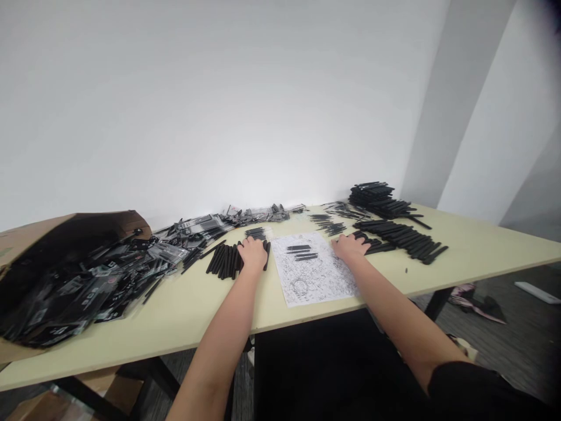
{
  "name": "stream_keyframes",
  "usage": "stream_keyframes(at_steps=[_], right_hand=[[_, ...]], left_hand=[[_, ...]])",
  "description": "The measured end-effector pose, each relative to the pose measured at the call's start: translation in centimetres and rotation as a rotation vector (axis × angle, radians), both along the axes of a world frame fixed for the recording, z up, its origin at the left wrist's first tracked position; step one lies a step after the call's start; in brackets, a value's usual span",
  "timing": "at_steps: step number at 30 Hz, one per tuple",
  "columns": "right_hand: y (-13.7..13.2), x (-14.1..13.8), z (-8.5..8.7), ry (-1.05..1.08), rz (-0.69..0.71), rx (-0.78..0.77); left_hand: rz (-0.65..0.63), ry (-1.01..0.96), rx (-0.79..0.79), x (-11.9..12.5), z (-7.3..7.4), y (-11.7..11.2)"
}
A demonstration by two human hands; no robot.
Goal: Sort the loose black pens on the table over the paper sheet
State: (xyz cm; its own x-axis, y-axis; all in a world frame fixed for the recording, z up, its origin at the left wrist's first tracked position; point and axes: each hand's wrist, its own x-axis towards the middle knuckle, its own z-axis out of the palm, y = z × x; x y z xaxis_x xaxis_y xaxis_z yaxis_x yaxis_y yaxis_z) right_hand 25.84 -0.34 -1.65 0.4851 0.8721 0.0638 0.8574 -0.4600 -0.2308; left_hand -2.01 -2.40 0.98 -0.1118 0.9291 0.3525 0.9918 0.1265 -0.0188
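Closest to us are our bare forearms [223,345] and a black sleeve [468,386], below the near edge of the desk [473,251] at their lower ends. Our left hand [253,255] lies on a row of thick black sticks [223,261], left of the desk's middle; its fingers bend over them, and we cannot tell whether they grip any. Our right hand [350,247] is at the right border of a densely marked white sheet [322,292], just beside more sticks, fingers curled; we cannot tell whether they hold anything. On the sheet, near the desk's front edge, we see a few slim dark sticks [299,247] lying sideways. Toward the desk's far right corner are a stacked pile [372,196] and a fanned row [405,240] of black sticks. At the left end, a cardboard box [26,237] lies tipped, plastic packets [100,286] spilling onto the desk.
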Motion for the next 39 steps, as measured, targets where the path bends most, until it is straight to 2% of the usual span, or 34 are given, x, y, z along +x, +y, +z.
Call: stream_keyframes(at_steps=[6,10,15,26,39], right_hand=[[-0.2,0.0,0.2,-0.053,0.03,0.009],[-0.2,0.0,0.0,-0.071,-0.003,0.037],[0.0,0.0,-0.2,-0.017,-0.027,-0.036],[-0.3,-0.8,0.8,-0.02,-0.008,-0.049],[-0.1,-1.2,1.0,-0.08,0.136,-0.051]], left_hand=[[-0.003,-0.007,0.001,0.0,0.0,0.0],[-0.004,-0.022,-0.016,0.0,-0.1,0.1],[-0.001,-0.016,-0.026,-0.1,0.0,0.1],[-0.005,-0.007,-0.016,0.0,0.1,-0.1],[-0.014,-0.012,-0.024,0.0,0.2,-0.2]])
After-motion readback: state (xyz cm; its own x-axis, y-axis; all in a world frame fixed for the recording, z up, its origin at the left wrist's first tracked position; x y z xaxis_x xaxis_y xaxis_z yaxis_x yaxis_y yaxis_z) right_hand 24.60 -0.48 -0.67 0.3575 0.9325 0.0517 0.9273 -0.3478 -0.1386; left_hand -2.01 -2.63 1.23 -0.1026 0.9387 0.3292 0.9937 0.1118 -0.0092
